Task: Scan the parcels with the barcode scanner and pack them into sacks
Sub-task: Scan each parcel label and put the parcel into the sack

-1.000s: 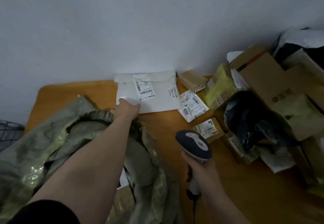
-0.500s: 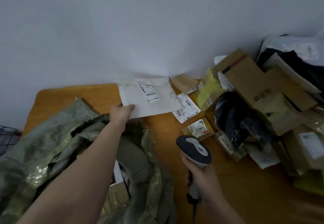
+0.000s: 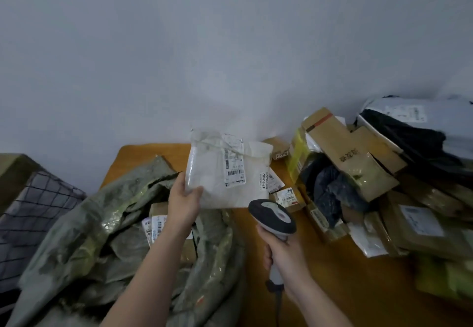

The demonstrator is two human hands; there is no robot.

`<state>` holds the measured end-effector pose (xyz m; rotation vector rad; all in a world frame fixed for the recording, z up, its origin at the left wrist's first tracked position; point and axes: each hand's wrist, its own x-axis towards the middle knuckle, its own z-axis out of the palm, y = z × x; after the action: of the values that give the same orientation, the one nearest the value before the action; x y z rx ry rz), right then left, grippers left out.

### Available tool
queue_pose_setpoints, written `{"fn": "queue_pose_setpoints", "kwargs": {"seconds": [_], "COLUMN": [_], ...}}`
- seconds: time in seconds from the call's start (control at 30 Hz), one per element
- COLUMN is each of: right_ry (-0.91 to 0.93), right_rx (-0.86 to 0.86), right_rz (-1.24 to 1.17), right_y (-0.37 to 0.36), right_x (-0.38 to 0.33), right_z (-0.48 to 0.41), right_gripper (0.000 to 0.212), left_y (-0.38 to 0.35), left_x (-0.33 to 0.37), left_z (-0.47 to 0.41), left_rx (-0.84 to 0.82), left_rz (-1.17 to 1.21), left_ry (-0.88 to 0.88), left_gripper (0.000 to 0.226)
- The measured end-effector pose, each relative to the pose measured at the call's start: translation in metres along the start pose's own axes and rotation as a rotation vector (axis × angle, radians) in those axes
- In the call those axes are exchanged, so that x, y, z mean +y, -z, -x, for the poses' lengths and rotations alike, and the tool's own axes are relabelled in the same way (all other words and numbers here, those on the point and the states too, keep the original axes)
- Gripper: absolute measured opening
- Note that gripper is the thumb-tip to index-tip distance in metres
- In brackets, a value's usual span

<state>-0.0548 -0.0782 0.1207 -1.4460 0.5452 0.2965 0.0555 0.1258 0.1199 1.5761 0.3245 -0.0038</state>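
Centre of frame: left hand (image 3: 184, 200) grips the lower left corner of a flat white plastic mailer parcel (image 3: 212, 186), thumb on the front and fingers hidden behind. The parcel is lifted clear of the orange-brown wooden table (image 3: 353, 283) and tilted upright, with its printed barcode label (image 3: 235, 170) facing the viewer.

Just below and right: right hand (image 3: 285, 253) is wrapped round the handle of a grey-and-black handheld barcode scanner (image 3: 272, 218). The scanner head overlaps the parcel's lower right corner in view.

Lower left: crumpled grey-green woven sack (image 3: 102, 224), mouth open. A labelled brown cardboard box (image 3: 158, 214) shows inside, beneath the left wrist.

Right side: heap of brown cardboard boxes and black and white poly bags (image 3: 358, 155) on the table.

Far left edge: dark netted object (image 3: 33, 211).
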Motion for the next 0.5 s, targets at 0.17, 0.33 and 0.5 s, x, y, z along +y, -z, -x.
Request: {"fn": "queue_pose_setpoints", "kwargs": {"seconds": [0.17,0.33,0.5], "right_ry": [0.085,0.214,0.264], "right_rx": [-0.037,-0.036,-0.044], "right_rz": [-0.014,0.048,0.036], "right_y": [0.022,0.044,0.055], "right_x": [-0.001,-0.003,0.003], "right_z": [0.036,0.057,0.074], "right_gripper": [0.037,0.048,0.050], "left_y": [-0.002,-0.016,-0.025], "left_x": [-0.001,0.000,0.002], "left_z": [0.062,0.102,0.121], "left_rx": [0.053,0.066,0.055], "left_rz": [0.097,0.128,0.131], "left_ry": [0.040,-0.009,-0.043], "left_gripper": [0.041,0.044,0.043]}}
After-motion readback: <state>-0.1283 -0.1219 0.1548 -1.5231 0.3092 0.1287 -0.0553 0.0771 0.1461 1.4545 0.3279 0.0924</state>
